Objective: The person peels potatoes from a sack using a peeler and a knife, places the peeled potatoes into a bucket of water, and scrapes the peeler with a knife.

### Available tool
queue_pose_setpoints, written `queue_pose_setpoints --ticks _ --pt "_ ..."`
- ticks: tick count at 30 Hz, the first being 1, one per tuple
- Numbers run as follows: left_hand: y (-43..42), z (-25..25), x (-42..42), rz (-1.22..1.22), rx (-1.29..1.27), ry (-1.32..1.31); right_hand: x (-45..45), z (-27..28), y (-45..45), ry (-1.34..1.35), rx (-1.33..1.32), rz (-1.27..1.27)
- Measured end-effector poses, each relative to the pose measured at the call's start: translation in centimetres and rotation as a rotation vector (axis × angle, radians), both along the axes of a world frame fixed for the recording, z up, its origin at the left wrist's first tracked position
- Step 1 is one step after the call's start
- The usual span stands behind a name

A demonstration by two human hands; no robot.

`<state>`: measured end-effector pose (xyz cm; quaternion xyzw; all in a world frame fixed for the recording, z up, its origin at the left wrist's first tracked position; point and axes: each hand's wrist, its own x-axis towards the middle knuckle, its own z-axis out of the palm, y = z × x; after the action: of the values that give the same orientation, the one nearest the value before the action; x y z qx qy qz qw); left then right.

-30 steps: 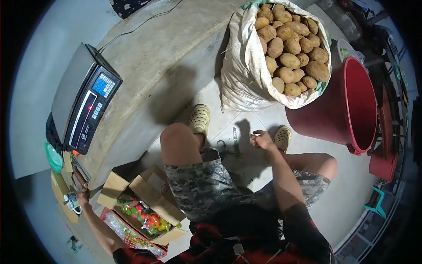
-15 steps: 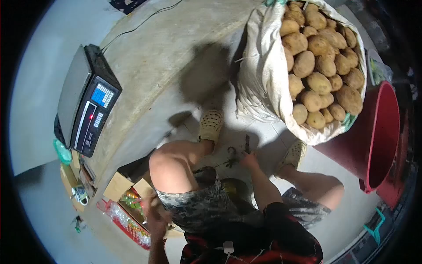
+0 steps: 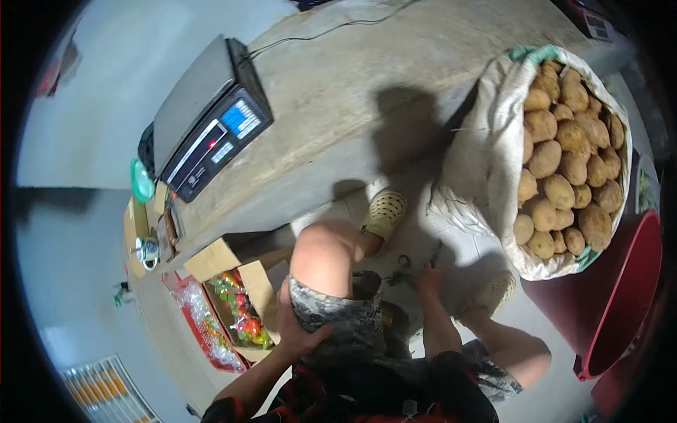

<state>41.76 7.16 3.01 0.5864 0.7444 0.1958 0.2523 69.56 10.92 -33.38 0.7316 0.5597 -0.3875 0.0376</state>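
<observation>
My left hand (image 3: 302, 333) rests on the side of my left thigh in camouflage shorts (image 3: 345, 321), thumb and fingers apart, holding nothing. Low between my knees, my right hand (image 3: 429, 282) is closed around a narrow dark object (image 3: 437, 252) that sticks out past the fingers; its kind is unclear. Beside that hand is a small dark hook-like piece (image 3: 403, 261), and I cannot tell whether the two are joined. Ahead to the right stands a white woven sack (image 3: 486, 134) with its mouth wide, full of potatoes (image 3: 558, 191).
A digital scale (image 3: 211, 127) sits on the concrete ledge at left, its cable (image 3: 331, 29) running along it. Near my left arm are a cardboard box (image 3: 259, 292) of wrapped vegetables and a red basket (image 3: 226, 363). A large red bucket (image 3: 603, 310) stands right of the sack.
My left hand has come from beside the box onto my thigh. The view has turned left, so the sack and scale appear further right. My right hand remains low, holding the dark object.
</observation>
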Motion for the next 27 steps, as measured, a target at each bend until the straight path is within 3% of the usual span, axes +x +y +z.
queue_pose_setpoints --ticks 3,9,11,12,13,14,16,17,18,19,20,21,22,24,25,27 --pt "-0.5 -0.9 -0.5 0.016 0.033 -0.059 0.6 -2.4 -0.4 0.027 0.167 0.01" --pt "1.7 0.0 -1.3 -0.012 0.112 -0.187 1.3 1.9 2.1 0.002 0.153 0.022" --pt "1.9 -2.9 -5.9 0.076 0.118 -0.76 2.0 2.9 2.3 0.072 0.204 -0.042" --pt "3.6 -4.4 -10.3 -0.053 0.372 -0.449 2.4 3.5 2.2 0.152 0.239 -0.11" --pt "5.2 -2.4 -11.4 0.381 0.366 -0.529 2.8 5.1 2.8 0.178 0.213 -0.12" --pt "6.3 -2.8 -16.0 0.629 0.408 -0.457 3.5 6.2 3.0 0.165 0.223 -0.126" --pt "9.4 -1.2 -24.4 0.659 0.697 -0.045 5.0 7.7 2.9 0.097 0.201 -0.044" --pt "10.0 -1.5 -31.1 0.629 0.669 0.177 5.8 8.1 2.9 0.083 0.211 -0.057" --pt "11.3 -2.6 -36.8 0.683 0.744 0.167 6.7 8.3 2.8 0.094 0.224 -0.047" --pt "12.3 -1.3 -39.3 0.729 0.589 0.315 7.4 8.4 2.4 0.105 0.235 -0.042" --pt "13.5 -2.1 -43.4 0.788 0.541 0.287 7.9 8.5 2.2 0.093 0.239 -0.071" --pt "14.8 -1.9 -46.3 0.869 0.276 0.387 8.3 8.6 1.8 0.071 0.241 -0.065" --pt "15.2 -2.2 -47.6 0.787 0.246 0.566 8.9 8.9 1.3 0.042 0.243 -0.078" --pt "16.9 -1.4 -48.7 0.668 -0.009 0.405 9.6 10.7 0.8 0.029 0.144 -0.076" --pt "17.3 -4.9 -55.1 0.678 -0.055 0.027 10.0 11.7 0.6 0.01 0.076 -0.05" --pt "18.0 -2.0 -50.2 0.44 -0.307 0.803 10.6 12.0 -0.1 -0.026 -0.03 -0.066"
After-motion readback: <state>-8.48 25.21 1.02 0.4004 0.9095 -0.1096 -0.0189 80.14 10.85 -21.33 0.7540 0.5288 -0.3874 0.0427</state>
